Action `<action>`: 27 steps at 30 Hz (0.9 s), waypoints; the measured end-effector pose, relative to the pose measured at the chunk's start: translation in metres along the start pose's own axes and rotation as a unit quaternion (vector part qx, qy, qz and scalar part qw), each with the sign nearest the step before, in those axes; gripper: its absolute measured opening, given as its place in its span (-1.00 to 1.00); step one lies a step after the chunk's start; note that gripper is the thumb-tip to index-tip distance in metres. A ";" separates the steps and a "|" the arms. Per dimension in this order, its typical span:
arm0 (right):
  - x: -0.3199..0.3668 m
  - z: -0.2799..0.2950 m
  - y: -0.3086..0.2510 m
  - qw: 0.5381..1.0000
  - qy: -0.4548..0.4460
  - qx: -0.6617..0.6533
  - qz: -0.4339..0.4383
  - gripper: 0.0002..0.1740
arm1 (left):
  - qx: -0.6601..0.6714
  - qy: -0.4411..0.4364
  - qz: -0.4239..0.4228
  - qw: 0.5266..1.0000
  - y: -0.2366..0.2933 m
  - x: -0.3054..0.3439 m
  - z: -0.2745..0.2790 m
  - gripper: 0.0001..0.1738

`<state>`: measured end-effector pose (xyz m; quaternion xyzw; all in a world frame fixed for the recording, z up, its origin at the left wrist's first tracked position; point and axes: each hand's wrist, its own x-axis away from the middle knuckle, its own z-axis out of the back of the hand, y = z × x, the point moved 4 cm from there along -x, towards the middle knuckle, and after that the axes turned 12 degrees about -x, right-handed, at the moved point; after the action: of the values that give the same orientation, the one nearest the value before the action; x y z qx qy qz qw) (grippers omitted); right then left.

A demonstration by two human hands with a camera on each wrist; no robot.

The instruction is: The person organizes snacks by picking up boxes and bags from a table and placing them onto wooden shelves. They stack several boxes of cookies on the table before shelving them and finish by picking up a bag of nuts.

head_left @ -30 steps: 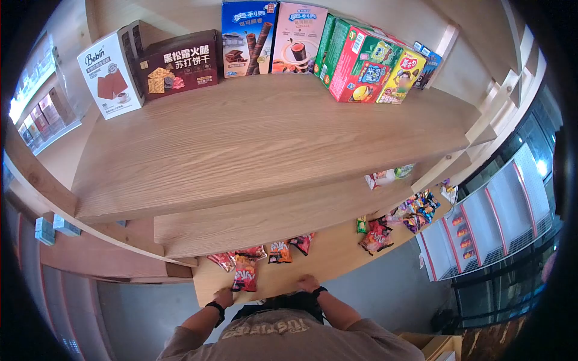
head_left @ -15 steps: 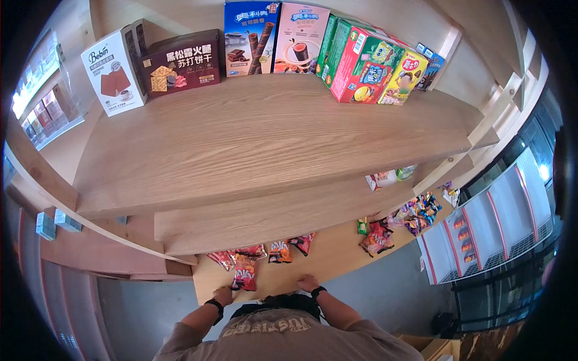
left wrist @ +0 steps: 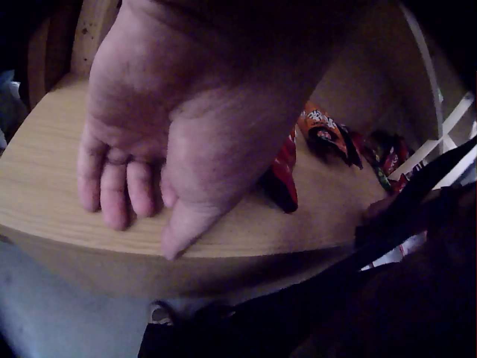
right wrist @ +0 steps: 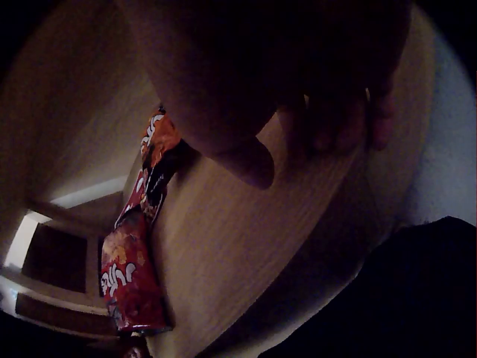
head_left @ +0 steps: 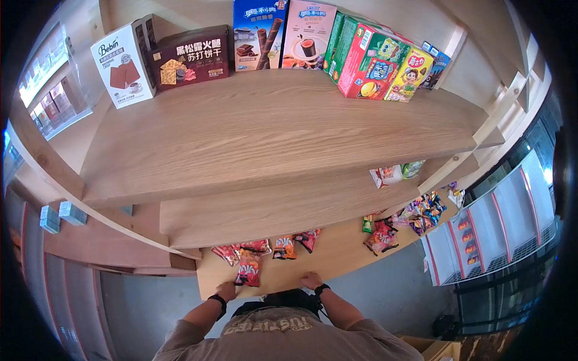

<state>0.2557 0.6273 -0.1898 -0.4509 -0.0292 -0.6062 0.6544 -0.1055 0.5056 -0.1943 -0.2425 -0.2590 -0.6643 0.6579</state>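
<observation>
Both hands rest near the front edge of the lowest wooden board (head_left: 283, 274). My left hand (head_left: 226, 291) lies just left of a red snack bag (head_left: 248, 269); in the left wrist view that hand (left wrist: 171, 134) has relaxed fingers and holds nothing. Farther right, my right hand (head_left: 312, 280) is at the edge, its fingers loose on the wood in the dark right wrist view (right wrist: 298, 112). An orange bag (head_left: 284, 247) and another red bag (head_left: 308, 239) lie behind the hands.
An upper shelf (head_left: 289, 132) overhangs the board, with a white box (head_left: 123, 63), a maroon box (head_left: 191, 57), a blue box (head_left: 259, 36) and others along its back. More bags (head_left: 427, 210) lie at the right; a white rack (head_left: 494, 222) stands beyond.
The head view has shifted slightly, so the shelf and boxes appear a little higher and farther right. Both hands stay at the board's edge.
</observation>
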 end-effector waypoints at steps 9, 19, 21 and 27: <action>-0.031 -0.025 0.042 0.998 -0.009 0.003 0.063 -0.51 | 0.058 0.047 0.031 0.997 0.003 0.005 0.000 -0.38; -0.013 -0.005 0.022 0.997 -0.005 -0.070 -0.043 -0.62 | 0.065 0.083 0.003 0.994 -0.008 0.001 -0.012 -0.65; -0.008 -0.004 0.021 0.995 0.015 -0.099 0.008 -0.64 | 0.184 0.153 -0.030 0.970 -0.015 0.006 -0.003 -0.69; 0.004 0.004 0.010 0.991 0.025 -0.132 -0.003 -0.65 | 0.663 0.132 0.178 0.715 -0.009 0.011 0.026 -0.51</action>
<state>0.2670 0.6250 -0.1906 -0.5181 0.0662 -0.6179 0.5877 -0.1156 0.5143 -0.1680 0.3040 -0.4956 -0.2183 0.7837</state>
